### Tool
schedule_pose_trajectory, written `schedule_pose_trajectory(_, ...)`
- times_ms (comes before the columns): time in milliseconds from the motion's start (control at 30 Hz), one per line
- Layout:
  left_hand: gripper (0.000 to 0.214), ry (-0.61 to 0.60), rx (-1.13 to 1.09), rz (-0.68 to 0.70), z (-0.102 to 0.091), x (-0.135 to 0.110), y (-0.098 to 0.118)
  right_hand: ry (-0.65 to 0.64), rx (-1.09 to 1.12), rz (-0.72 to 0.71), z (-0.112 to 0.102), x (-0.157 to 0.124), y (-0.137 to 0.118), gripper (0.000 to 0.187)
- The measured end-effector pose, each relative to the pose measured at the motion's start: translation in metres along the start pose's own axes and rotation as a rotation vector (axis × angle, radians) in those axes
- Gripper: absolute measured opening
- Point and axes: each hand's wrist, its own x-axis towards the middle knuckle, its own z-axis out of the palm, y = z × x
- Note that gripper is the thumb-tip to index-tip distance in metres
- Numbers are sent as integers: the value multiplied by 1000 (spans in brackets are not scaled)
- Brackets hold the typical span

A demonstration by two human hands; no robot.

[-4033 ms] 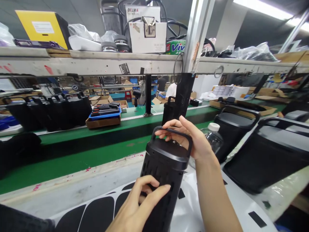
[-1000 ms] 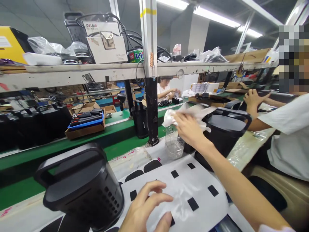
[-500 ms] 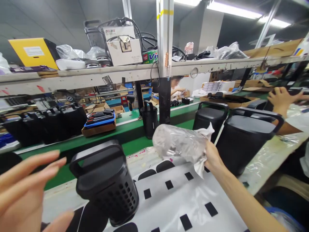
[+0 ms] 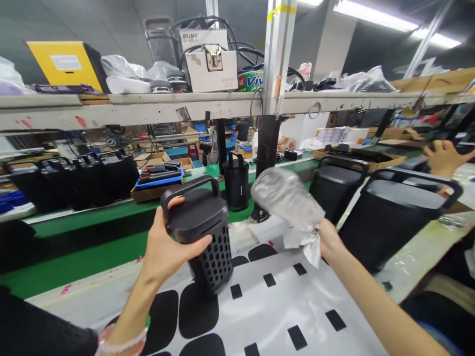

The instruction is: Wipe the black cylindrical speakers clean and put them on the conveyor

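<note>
My left hand is closed round the top of a black portable speaker housing with a carry handle and a side full of square holes. The thumb lies across its front edge, and other fingers pass behind under the handle. The housing's base is over a white sheet with black patches. In my right hand is the gathered white end of a rounded bundle wrapped in clear plastic. The bundle points up and left, to the right of the housing. What the plastic covers cannot be made out.
Two larger black handled speakers stand at right, near a co-worker's hand. Behind are a small black speaker, a tool box and a row of black units. A loaded shelf crosses above.
My left hand has moved right and taken hold of the speaker housing, which now stands more upright. The plastic-wrapped bundle has tilted, its rounded end higher. The view has shifted left.
</note>
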Motion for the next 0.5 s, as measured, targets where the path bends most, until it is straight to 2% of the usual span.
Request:
schedule_pose_trajectory(67,75,-15,-46,58,13,7,-6,124,-213,-168,-2,11,-23,31)
schedule_pose_trajectory(133,77,-55,-49,52,24,11,-16,158,-413,-336,-1,21,-48,29)
schedule_pose_trajectory(233,82,-123,-55,-34,32,14,-27,3,-695,-529,11,28,-73,15)
schedule_pose_trajectory(367,84,-171,-97,-61,29,15,-31,-218,-944,-654,34,33,-71,8)
schedule_pose_trajectory(433,81,-192,-109,-42,27,15,-31,-235,-993,-661,43,40,-73,10)
schedule_pose_trajectory(500,80,-207,-117,-35,26,15,-31,-183,-986,-647,54,46,-87,26)
